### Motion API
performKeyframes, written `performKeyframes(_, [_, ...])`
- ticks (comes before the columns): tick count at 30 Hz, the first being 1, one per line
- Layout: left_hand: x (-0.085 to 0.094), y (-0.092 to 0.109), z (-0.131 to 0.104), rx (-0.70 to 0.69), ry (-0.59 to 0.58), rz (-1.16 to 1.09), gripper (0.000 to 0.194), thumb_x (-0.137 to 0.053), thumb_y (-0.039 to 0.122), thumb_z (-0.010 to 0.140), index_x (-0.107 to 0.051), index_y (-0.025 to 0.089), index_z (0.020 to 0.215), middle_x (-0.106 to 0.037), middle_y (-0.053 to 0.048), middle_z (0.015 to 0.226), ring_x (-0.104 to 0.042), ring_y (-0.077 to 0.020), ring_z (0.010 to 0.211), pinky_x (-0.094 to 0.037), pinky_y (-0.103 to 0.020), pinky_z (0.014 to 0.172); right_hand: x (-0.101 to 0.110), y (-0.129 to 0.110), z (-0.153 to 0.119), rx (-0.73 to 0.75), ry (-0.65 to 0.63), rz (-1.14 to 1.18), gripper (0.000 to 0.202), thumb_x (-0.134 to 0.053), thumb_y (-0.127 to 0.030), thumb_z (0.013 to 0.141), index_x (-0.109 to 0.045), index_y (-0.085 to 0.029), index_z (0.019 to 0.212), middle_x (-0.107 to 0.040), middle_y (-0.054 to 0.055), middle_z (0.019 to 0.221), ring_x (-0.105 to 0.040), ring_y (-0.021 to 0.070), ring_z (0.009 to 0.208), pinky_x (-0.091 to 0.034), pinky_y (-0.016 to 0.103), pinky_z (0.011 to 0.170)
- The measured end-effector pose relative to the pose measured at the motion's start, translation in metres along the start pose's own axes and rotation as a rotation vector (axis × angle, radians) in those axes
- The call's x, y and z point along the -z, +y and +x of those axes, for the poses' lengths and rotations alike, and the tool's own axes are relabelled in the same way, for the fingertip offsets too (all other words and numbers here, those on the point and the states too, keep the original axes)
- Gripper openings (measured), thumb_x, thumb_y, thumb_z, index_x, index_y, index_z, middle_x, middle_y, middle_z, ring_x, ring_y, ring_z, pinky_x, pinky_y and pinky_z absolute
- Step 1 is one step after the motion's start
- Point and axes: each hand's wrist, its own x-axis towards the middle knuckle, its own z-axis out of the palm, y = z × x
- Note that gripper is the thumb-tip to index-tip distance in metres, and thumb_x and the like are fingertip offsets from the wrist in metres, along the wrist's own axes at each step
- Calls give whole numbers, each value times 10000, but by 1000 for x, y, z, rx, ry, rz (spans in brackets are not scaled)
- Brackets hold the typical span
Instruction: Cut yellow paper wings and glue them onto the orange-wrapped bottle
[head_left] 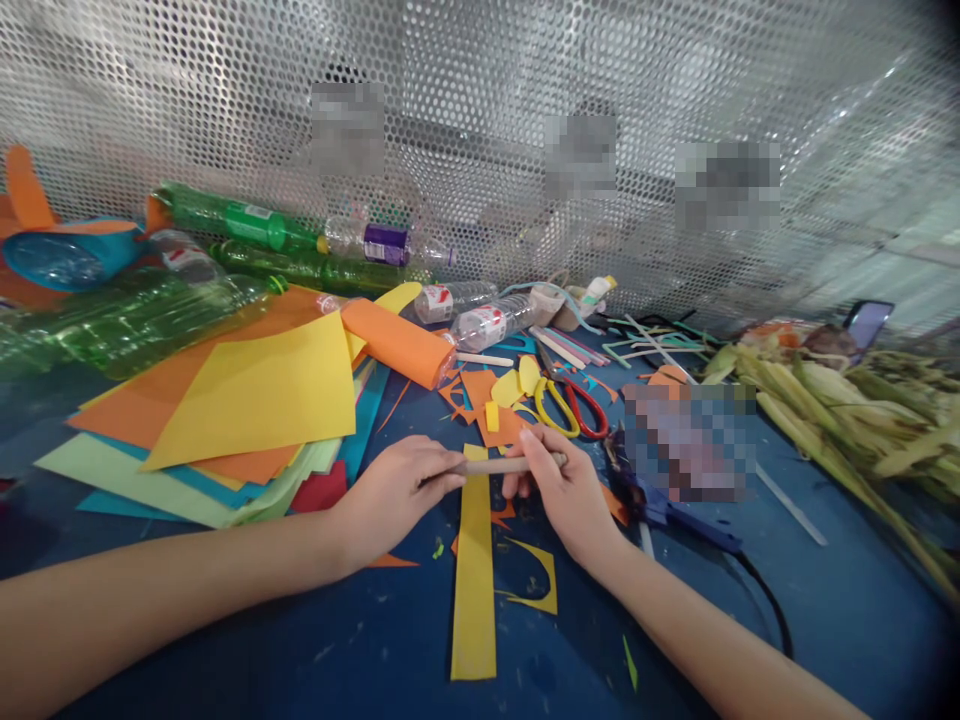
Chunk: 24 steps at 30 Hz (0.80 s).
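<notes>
A slim, pale, pen-like stick (495, 466) spans the gap between my two hands, lying level above a long yellow paper strip (474, 590). My left hand (409, 492) pinches its left end with thumb and fingers. On the other side, my right hand (564, 488) has its fingers closed around the right end, and the tip pokes out past them. Whether the stick touches the strip I cannot tell. Just beyond the right hand lie scissors (556, 406) with yellow and red handles. A curved yellow paper offcut (544, 582) rests beside the strip.
Stacked coloured paper (255, 395) lies at left. Green bottles (135, 310) and clear bottles (487, 324) line the back, near an orange-wrapped bottle (397, 340). A blue glue gun (679, 515) with a black cord and corn husks (832, 420) are at right. Perforated metal mesh (465, 120) stands behind.
</notes>
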Motion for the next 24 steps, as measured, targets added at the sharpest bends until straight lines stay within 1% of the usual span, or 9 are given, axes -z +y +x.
performKeyframes(4, [1, 6, 2, -1, -3, -1, 203, -487, 256, 881, -663, 167, 929, -643, -38, 782, -573, -173, 747, -467, -292, 702, 2, -4, 1, -34, 13, 14, 336, -448, -407, 896, -536, -180, 664, -576, -29, 435, -476, 88, 407, -388, 187, 451])
performKeyframes(7, [1, 11, 4, 75, 31, -30, 212, -509, 276, 868, -627, 208, 1031, -641, -29, 895, -573, -169, 837, -469, -303, 785, 5, -7, 1, -44, 130, 29, 378, -400, -444, 905, -570, -182, 691, -476, -56, 363, -418, 86, 353, -330, 192, 398])
performKeyframes(9, [0, 11, 6, 108, 77, 24, 345, -544, 295, 840, -541, 219, 1177, -611, -44, 1017, -541, -192, 959, -437, -343, 884, 7, -7, 2, 0, 232, -2, 350, -379, -432, 914, -593, -191, 778, -473, -58, 399, -444, 99, 390, -353, 201, 428])
performKeyframes(11, [-1, 10, 6, 107, 104, 145, 489, -551, 328, 823, -445, 181, 1278, -568, -82, 1097, -488, -231, 1048, -382, -399, 954, 10, -6, 4, 65, 272, -109, 293, -391, -401, 912, -601, -202, 873, -551, -32, 528, -524, 123, 509, -415, 223, 523])
performKeyframes(14, [-1, 9, 5, 64, 55, 315, 562, -498, 466, 820, -463, 120, 1261, -538, -130, 1100, -445, -288, 1071, -348, -455, 965, 11, -2, 7, 125, 185, -363, 241, -413, -348, 902, -605, -220, 972, -642, 30, 842, -594, 170, 735, -461, 276, 668])
performKeyframes(16, [0, 10, 5, 50, 9, 362, 631, -487, 564, 785, -501, 108, 1220, -523, -142, 1091, -437, -311, 1061, -356, -468, 946, 9, 2, 7, 190, 110, -541, 244, -430, -303, 893, -591, -229, 1060, -625, 61, 1014, -582, 207, 897, -461, 329, 775])
performKeyframes(18, [1, 11, 4, 44, -18, 373, 653, -509, 600, 747, -518, 125, 1195, -508, -136, 1097, -434, -316, 1055, -362, -470, 935, 7, 5, 4, 280, 54, -712, 263, -456, -274, 877, -589, -224, 1098, -603, 84, 1066, -540, 239, 1005, -432, 393, 869])
performKeyframes(20, [1, 11, 4, 42, -27, 365, 614, -539, 577, 736, -519, 160, 1186, -494, -118, 1109, -432, -309, 1058, -366, -466, 929, 6, 6, 2, 337, 24, -859, 248, -469, -274, 871, -619, -218, 1061, -595, 98, 1054, -515, 258, 1040, -408, 437, 909])
performKeyframes(24, [0, 12, 4, 53, -38, 300, 466, -577, 482, 747, -532, 202, 1116, -492, -89, 1097, -425, -294, 1070, -347, -469, 943, 16, -3, 7, 362, 41, -1063, 229, -461, -247, 875, -621, -194, 1029, -584, 103, 1068, -524, 248, 1021, -419, 413, 902])
